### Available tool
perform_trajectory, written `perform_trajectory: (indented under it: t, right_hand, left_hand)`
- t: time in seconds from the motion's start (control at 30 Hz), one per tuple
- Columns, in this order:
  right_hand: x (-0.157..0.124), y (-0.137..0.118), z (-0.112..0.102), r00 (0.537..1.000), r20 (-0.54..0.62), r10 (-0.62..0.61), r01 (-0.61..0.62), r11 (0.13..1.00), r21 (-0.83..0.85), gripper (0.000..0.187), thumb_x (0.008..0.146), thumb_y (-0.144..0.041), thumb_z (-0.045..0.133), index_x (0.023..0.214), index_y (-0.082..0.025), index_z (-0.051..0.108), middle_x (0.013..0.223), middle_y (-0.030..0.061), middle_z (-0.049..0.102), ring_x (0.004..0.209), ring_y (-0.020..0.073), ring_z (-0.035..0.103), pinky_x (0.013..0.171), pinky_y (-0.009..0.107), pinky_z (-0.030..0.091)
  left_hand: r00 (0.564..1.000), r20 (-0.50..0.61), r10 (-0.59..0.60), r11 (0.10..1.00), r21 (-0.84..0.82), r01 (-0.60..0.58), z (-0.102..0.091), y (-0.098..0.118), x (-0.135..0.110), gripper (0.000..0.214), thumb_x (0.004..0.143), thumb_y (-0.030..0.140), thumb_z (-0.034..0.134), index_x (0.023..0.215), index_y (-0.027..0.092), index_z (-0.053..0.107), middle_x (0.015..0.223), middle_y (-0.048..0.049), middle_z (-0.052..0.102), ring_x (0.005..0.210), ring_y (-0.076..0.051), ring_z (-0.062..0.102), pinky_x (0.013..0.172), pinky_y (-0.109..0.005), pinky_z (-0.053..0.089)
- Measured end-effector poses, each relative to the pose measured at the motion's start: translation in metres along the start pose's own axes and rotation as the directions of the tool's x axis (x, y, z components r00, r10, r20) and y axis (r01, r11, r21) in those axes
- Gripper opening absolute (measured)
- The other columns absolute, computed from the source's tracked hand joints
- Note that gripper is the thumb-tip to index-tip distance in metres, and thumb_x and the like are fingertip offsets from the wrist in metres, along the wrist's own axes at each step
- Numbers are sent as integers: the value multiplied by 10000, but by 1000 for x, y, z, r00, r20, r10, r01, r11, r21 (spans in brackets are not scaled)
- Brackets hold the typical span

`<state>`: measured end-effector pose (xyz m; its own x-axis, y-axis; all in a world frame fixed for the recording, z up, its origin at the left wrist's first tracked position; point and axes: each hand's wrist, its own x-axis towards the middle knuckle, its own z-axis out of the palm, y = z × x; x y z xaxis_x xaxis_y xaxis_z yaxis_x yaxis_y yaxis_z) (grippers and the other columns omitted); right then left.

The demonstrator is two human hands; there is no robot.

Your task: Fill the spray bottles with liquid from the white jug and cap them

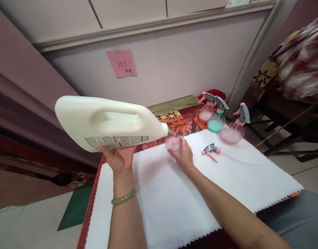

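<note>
My left hand (119, 158) grips the underside of a large white jug (107, 122), tipped on its side with its spout (168, 130) over the neck of a small pink bottle (172, 141). My right hand (184, 154) is wrapped round that open pink bottle, which stands on the white cloth (174, 200). A green bangle sits on my left wrist. A loose grey and pink spray head (211, 150) lies on the cloth just right of my right hand.
Three spray bottles with grey triggers stand at the table's far right: a pink one (207, 110), a teal one (217, 119) and a larger pink one (234, 130). A pink note (121, 63) hangs on the wall. A dark bench with plaid fabric (299, 69) stands to the right.
</note>
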<state>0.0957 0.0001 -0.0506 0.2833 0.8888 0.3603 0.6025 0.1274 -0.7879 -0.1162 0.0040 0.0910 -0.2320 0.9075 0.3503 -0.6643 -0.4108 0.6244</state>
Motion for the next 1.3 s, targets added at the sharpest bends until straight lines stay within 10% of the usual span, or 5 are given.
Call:
perform_trajectory:
  t: [1.3]
  right_hand:
    - [2,-2,-3,1000,15,20,-21,1000,13,833,754,-524,751,1439,-184,423,1426,151,580,1291,339,560,1082,499,434]
  left_hand:
    - [1000,-23,-10,1000,-17,10,4,1,-1,668,742,684,707,1357,474,552,1546,3,488,1481,-318,346,1150,-580,358]
